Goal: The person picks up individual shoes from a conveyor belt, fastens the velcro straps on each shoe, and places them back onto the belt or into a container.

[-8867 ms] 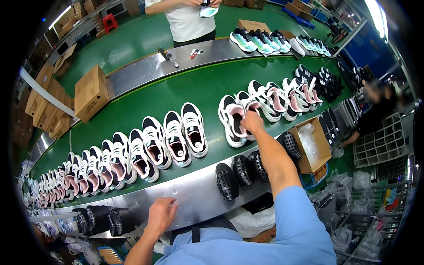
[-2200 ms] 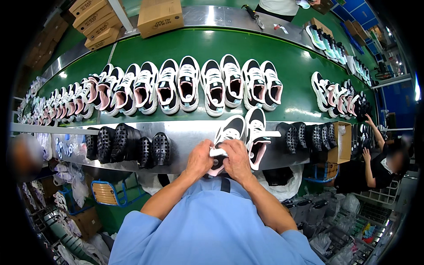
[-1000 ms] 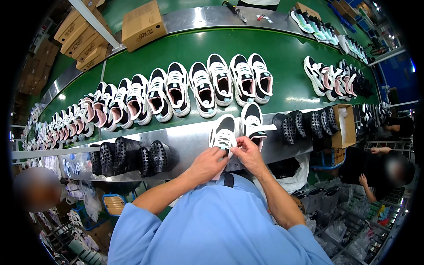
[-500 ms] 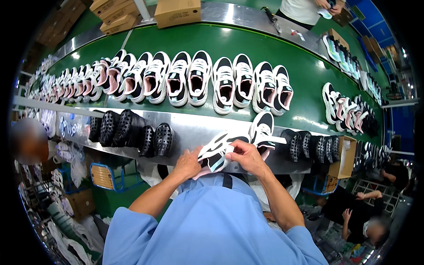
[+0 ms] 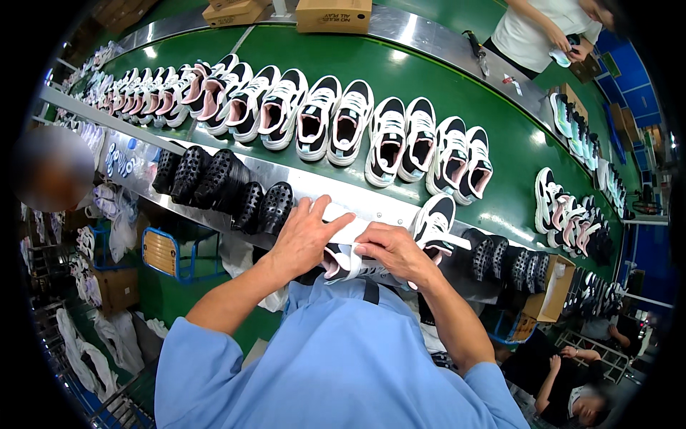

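Note:
Close to my body, both hands hold a black-and-white sneaker [image 5: 344,262] with pink lining, partly covered by my fingers. My left hand [image 5: 301,239] is wrapped over its left side, the thumb lying across the white part. On the right, my right hand [image 5: 394,250] pinches the shoe's edge between thumb and fingers; exactly which part is hidden. Just beyond my right hand, a matching sneaker [image 5: 435,218] rests on the metal ledge with a white strip [image 5: 457,242] sticking out of it.
Black studded shoe-shaped forms [image 5: 275,207] line the ledge at left, more forms [image 5: 500,256] at right beside an open carton [image 5: 554,289]. A long row of sneakers [image 5: 350,121] stands on the green belt [image 5: 493,93]. Across it, a person [image 5: 543,32] handles something small.
The sneaker in my hands has been turned, and my left hand has come farther over it, nearer my right. The whole view has tilted, shifting the belt and shoes.

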{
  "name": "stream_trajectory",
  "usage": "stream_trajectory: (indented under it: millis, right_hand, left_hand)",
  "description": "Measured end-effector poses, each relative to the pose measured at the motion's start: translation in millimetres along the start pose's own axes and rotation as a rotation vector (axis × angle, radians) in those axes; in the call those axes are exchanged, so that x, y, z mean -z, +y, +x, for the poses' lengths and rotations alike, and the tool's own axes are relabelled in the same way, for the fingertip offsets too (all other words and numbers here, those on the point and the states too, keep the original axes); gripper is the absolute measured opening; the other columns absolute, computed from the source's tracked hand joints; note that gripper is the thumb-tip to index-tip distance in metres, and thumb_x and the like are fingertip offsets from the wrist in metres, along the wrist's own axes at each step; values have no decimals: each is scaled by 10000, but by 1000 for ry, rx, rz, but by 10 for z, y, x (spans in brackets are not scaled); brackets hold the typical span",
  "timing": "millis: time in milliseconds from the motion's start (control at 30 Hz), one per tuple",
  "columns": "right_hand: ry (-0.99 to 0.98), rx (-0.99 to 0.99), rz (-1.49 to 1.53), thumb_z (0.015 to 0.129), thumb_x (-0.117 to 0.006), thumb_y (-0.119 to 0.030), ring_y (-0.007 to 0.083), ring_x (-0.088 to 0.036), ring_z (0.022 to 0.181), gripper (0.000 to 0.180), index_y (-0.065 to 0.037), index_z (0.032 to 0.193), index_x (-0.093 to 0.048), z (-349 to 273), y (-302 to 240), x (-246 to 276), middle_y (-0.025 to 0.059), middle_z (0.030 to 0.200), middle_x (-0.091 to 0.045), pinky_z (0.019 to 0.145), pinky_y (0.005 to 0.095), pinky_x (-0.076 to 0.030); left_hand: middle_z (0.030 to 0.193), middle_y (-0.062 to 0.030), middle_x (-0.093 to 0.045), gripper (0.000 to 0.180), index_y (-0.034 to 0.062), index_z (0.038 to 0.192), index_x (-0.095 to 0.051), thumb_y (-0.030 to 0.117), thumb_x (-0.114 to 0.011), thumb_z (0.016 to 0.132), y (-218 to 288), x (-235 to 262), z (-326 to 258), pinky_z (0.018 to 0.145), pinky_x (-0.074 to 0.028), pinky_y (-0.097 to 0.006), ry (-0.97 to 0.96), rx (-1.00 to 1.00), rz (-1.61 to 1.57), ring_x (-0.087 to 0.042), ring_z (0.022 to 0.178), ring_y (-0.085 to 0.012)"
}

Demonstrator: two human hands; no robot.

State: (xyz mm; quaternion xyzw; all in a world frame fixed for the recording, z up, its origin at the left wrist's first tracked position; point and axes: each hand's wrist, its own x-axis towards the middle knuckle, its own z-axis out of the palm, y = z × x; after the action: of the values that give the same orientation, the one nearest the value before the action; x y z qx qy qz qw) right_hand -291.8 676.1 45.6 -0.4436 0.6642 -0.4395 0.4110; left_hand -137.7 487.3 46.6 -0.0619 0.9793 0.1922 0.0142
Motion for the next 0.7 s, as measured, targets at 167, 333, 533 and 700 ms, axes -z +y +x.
stream_trajectory:
  millis: [167,333,533,700]
  right_hand:
    - [-19,-43,3,961,-752,-161,230,-634,757,162,-8,1012,-743,112,-67,8,114,886,-690,703,366,-506]
    - [19,-146,63,890,-834,-150,163,-620,680,190,1,973,-753,160,-54,-48,86,795,-684,632,325,-496]
    - [218,-16,-74,903,-800,-120,198,-624,714,168,14,970,-724,115,-8,-102,105,852,-671,661,335,-495]
    - [678,-111,-113,919,-756,-61,205,-633,723,82,10,953,-735,-363,43,-141,97,840,-653,676,340,-510]
  left_hand:
    - [1367,-200,-536,830,213,1395,-680,73,-897,606,-2,108,75,996,-498,-469,2,-34,-16,-542,1120,-406]
    - [1369,-187,-537,757,197,1387,-671,-7,-821,674,25,108,87,1007,-506,-489,-36,39,-121,-538,1166,-426]
    - [1289,-225,-558,641,161,1407,-639,56,-731,782,36,-78,-83,1029,-484,-510,-158,350,-243,-532,1176,-476]
    - [1107,-338,-694,643,121,1522,-498,297,-697,937,-66,-670,-231,984,-510,-532,-194,656,-573,-662,1094,-503]
